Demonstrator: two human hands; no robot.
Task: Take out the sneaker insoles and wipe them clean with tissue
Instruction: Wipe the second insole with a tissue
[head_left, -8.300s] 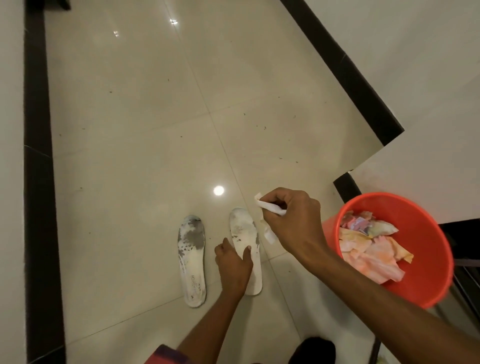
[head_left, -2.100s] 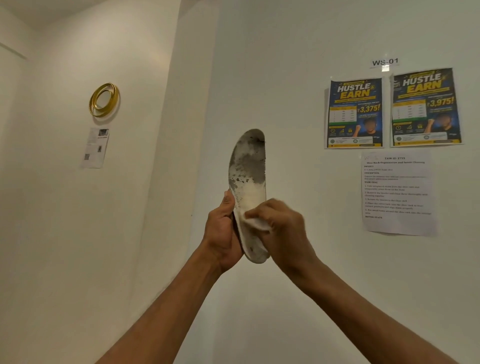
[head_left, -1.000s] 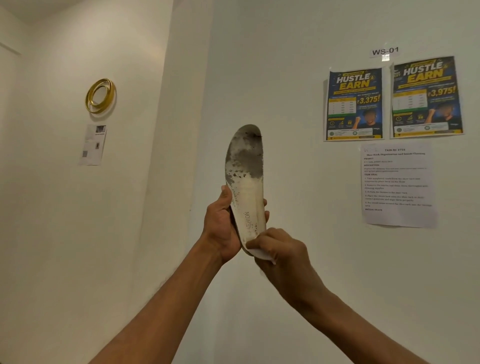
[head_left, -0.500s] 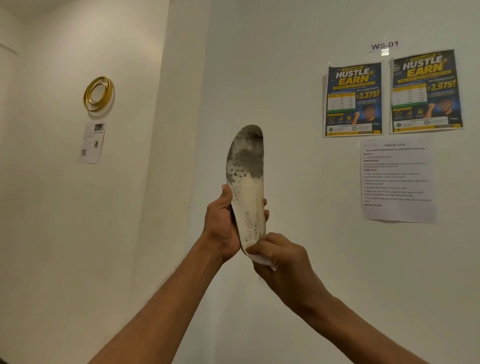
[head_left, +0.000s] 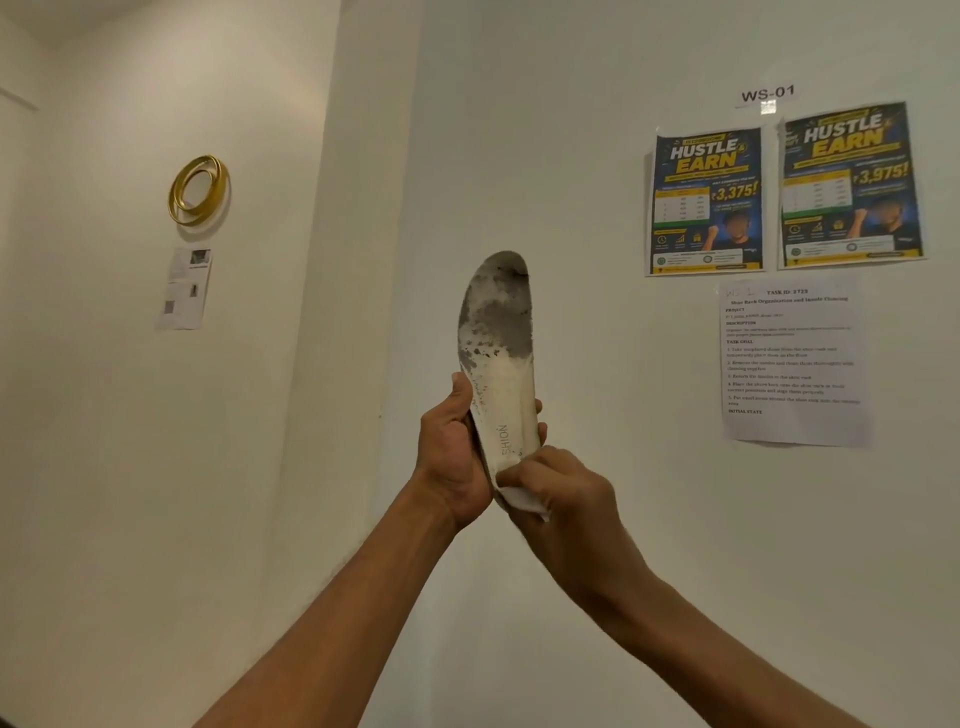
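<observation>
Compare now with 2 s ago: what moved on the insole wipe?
The right hand with the tissue slid down the insole from its middle to the heel end, uncovering the printed lettering. Nothing was let go or newly grasped. The left hand keeps its grip on the lower half, the insole stays upright, and the dark grime at the toe end looks unchanged.

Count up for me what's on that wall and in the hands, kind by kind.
Insoles: 1, held upright by the left hand
Tissues: 1, in the right hand
Blue posters: 2
White printed sheets: 2
Gold rings: 1
WS-01 labels: 1
Total: 8
</observation>
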